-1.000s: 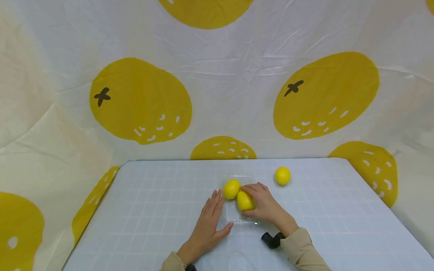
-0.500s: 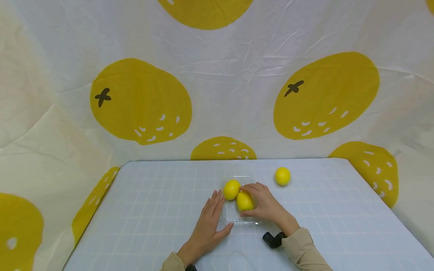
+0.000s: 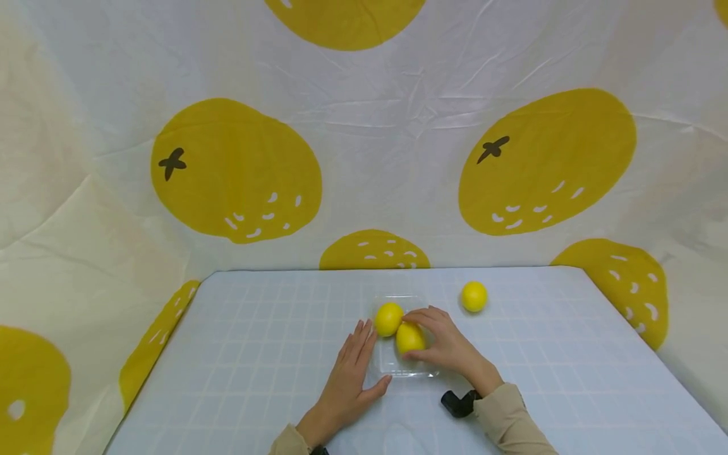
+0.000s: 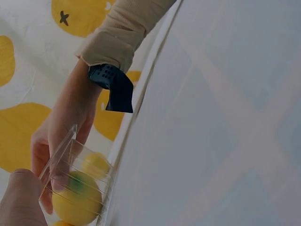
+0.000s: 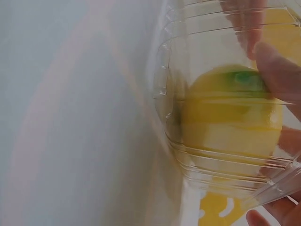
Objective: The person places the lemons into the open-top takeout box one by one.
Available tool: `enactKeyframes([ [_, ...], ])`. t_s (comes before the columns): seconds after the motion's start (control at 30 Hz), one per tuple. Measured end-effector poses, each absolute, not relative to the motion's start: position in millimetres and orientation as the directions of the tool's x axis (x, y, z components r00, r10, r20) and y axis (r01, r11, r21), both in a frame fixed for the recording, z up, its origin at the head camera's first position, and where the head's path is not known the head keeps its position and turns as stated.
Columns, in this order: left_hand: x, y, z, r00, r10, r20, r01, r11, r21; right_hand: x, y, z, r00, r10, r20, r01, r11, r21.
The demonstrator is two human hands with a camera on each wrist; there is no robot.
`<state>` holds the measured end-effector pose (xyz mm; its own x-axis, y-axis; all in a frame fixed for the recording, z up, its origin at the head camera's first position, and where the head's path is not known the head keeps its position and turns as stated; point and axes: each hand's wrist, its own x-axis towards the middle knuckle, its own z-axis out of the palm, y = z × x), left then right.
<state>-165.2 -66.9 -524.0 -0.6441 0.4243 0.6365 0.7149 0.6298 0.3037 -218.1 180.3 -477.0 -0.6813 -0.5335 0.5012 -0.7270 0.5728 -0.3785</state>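
In the head view a low clear plastic box (image 3: 398, 373) stands in the middle of the table, with two yellow lemons inside. My right hand (image 3: 452, 344) reaches in from the right and holds the nearer lemon (image 3: 410, 339), thumb at its near side and fingers at its far side. A green patch shows on that lemon (image 5: 230, 122) through the box wall in the right wrist view. The other lemon (image 3: 388, 319) lies just behind and left of it. My left hand (image 3: 349, 373) lies with straight fingers along the box's left side, thumb spread toward its near corner.
A third lemon (image 3: 474, 296) rests on the table behind and to the right of the box. The table (image 3: 273, 354) has a pale checked cloth. Behind it hangs a white curtain (image 3: 387, 158) printed with large yellow fruit.
The right thumb and the held lemon have shifted very slightly to the left. My left hand, the box and the other lemons have stayed in place.
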Motion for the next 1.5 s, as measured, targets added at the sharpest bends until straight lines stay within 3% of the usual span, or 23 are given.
enactKeyframes([
  [0.23, -165, -67, -523, -0.644, 0.422, 0.638, 0.714, 0.631, 0.303, -219, 183, -475, -0.654, -0.538, 0.532, -0.753, 0.533, -0.386],
  [0.47, -165, -67, -525, -0.653, 0.425, 0.627, 0.707, 0.639, 0.303, -219, 188, -468, -0.676, -0.505, 0.536, -0.735, 0.502, -0.455],
  [0.97, -165, -69, -527, -0.663, 0.426, 0.616, 0.701, 0.643, 0.309, -217, 210, -444, -0.672, -0.166, 0.722, -0.698, 0.468, -0.542],
  [1.2, -166, -69, -527, -0.661, 0.429, 0.615, 0.704, 0.639, 0.310, -212, 220, -431, -0.748, 0.025, 0.663, -0.578, 0.466, -0.670],
  [1.5, -166, -68, -527, -0.654, 0.429, 0.623, 0.709, 0.636, 0.305, -238, 253, -464, -0.853, 0.172, 0.494, -0.438, 0.282, -0.854],
])
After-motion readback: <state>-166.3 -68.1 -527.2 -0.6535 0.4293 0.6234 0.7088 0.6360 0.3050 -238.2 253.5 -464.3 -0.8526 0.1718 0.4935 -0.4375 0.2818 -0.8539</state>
